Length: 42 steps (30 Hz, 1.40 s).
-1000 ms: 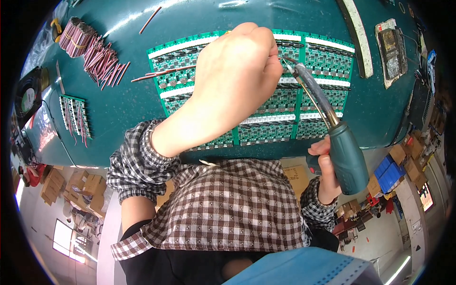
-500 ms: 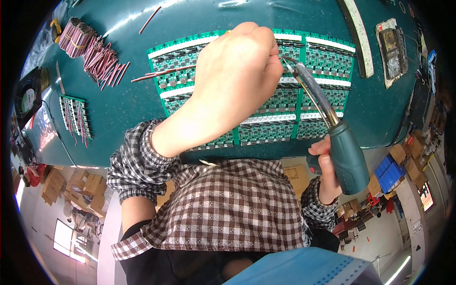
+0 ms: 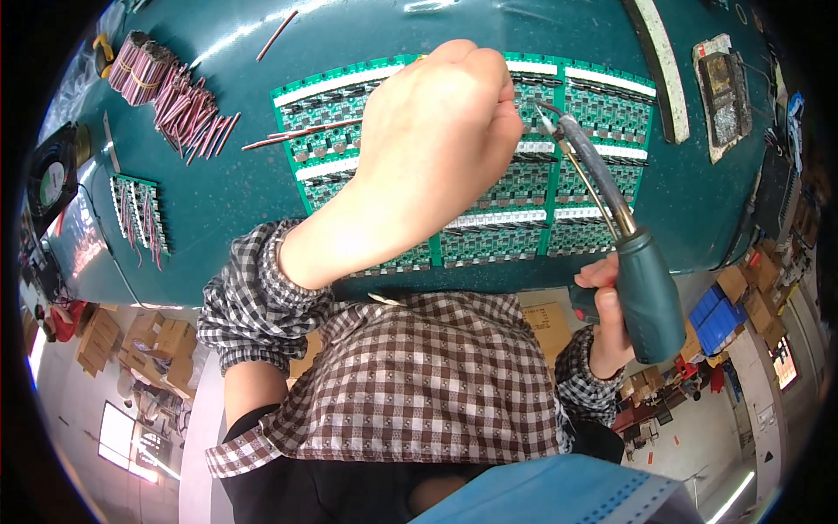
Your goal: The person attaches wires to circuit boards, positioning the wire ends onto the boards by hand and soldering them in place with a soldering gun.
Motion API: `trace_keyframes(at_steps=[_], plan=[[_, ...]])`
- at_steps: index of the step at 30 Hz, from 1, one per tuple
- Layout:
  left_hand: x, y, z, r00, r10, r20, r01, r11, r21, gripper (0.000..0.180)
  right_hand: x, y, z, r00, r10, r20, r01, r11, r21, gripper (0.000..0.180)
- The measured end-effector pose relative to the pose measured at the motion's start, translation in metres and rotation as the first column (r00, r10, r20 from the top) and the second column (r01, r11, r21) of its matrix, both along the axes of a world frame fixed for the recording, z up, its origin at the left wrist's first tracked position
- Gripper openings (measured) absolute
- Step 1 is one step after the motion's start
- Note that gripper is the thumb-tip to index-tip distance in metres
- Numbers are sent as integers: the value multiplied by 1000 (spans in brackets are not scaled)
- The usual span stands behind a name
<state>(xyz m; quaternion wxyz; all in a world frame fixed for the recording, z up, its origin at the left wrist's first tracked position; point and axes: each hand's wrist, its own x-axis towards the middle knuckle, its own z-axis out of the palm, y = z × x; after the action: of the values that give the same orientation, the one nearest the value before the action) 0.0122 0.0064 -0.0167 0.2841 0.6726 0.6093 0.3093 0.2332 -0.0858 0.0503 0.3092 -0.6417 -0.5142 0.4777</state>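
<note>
Right hand is clamping the soldering iron, tip pointing at circuit boards lying on the green tabletop. Left hand is curling above them, fingertips hidden, can't tell its grip; wires are poking out leftward.

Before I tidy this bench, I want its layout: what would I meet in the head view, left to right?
Fan, wire pile, loose wire, left hand, soldering iron, dark block.

Green table holds boards, wires, seemingly a fan.
</note>
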Motion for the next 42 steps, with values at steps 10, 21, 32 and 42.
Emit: trace_keyframes(at_steps=[10,21,32,42], plan=[[1,1,0,1000,-1,-20,1,1000,1,9,3,6,2,985,-110,-133,118,992,52,34],[-1,-2,4,999,-5,-32,4,1000,-27,7,86,59,-4,755,-520,400,334,830,448,38],[3,-4,4,998,10,-57,-11,1000,-17,8,49,21,4,957,-254,-140,284,919,272,42],[4,-1,1,999,23,-26,-23,1000,-2,9,21,12,-3,980,-43,-192,53,998,46,42]])
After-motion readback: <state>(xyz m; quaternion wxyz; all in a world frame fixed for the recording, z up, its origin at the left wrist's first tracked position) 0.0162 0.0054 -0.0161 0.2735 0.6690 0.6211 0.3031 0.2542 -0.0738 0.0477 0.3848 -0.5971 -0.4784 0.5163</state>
